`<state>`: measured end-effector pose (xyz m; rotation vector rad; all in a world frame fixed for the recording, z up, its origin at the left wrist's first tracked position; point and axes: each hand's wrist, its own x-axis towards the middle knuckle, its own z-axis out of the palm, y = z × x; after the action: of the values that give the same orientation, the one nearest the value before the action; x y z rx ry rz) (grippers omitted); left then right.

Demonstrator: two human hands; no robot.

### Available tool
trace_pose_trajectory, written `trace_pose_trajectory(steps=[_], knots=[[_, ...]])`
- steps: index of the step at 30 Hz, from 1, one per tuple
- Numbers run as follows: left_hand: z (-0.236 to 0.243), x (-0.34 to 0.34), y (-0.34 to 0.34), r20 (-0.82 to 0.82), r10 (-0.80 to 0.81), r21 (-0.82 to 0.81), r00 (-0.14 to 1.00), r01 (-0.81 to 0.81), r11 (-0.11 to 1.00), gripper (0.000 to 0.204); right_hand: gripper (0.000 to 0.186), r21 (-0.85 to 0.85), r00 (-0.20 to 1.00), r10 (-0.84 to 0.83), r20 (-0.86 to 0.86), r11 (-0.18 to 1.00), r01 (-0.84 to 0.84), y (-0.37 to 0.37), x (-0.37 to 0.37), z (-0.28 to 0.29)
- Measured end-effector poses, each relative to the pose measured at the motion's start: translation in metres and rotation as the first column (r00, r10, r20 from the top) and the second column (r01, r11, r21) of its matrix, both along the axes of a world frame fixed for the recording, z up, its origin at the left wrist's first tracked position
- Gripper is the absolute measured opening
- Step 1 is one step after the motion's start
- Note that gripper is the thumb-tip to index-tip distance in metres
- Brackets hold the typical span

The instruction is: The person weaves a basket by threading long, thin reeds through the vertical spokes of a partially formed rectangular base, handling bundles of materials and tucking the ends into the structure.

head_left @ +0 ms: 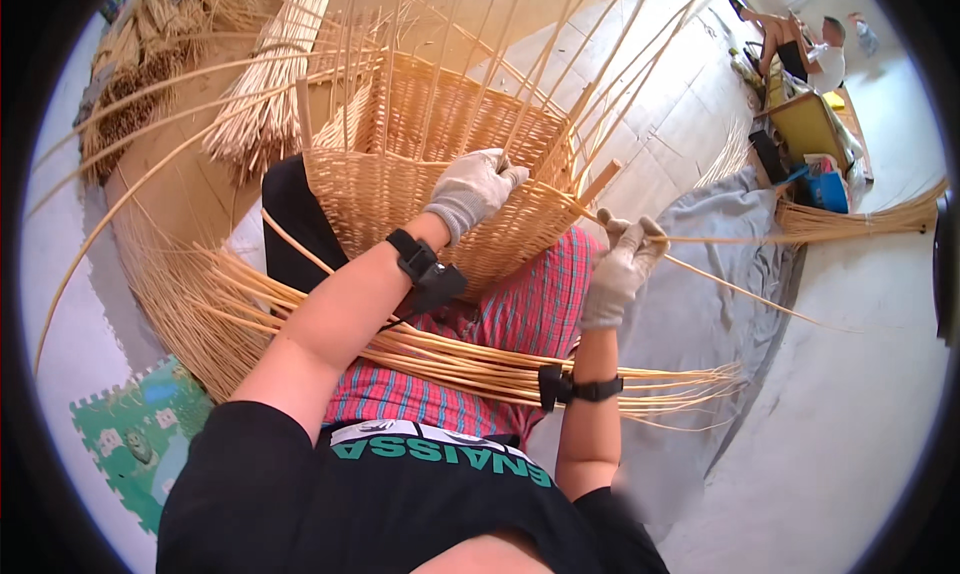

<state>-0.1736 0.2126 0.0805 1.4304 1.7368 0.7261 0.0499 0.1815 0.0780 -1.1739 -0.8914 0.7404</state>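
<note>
A square wicker basket [440, 109] rests tilted against my knees, its thin upright stakes [540, 49] rising loose above the woven walls. My left hand [475, 189], in a pale knit glove, pinches the near wall's top edge at the foot of a stake. To the right of the basket, my gloved right hand [622, 269] is closed on a long wicker strand [735, 239] that runs from the basket's near right corner. The strand's free part passes out to the right. Exactly how the left fingertips grip is partly hidden by the glove.
A bundle of long canes [480, 369] lies across my lap. Pale cane bundles [265, 114] and brown bundles [140, 84] stand at the far left. A grey cloth [690, 374] covers floor at right. Another person [800, 54] sits at the far right, near a blue container [826, 189].
</note>
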Motion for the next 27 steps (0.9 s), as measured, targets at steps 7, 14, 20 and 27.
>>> trace_pose_trajectory(steps=[7, 14, 20, 27], knots=[[0.008, -0.034, -0.068, 0.269, -0.075, 0.259, 0.960, 0.003, 0.966, 0.048, 0.026, -0.591, 0.037, 0.808, 0.588, 0.460, -0.663, -0.095, -0.050, 0.002], [0.025, -0.144, -0.164, -0.203, -0.459, 0.029, 0.865, 0.474, 0.880, 0.034, 0.021, -0.764, 0.040, 0.900, 0.434, 0.391, -0.512, -0.100, -0.065, 0.021], [0.012, -0.206, -0.178, -0.359, -0.267, 0.055, 0.894, 0.306, 0.951, 0.038, 0.019, -0.516, 0.173, 0.651, 0.739, 0.712, -0.476, -0.083, -0.055, 0.027], [0.026, -0.182, -0.183, -0.286, -0.386, 0.075, 0.877, 0.422, 0.903, 0.037, 0.028, -0.804, 0.111, 0.894, 0.434, 0.439, -0.401, -0.097, -0.073, 0.036]])
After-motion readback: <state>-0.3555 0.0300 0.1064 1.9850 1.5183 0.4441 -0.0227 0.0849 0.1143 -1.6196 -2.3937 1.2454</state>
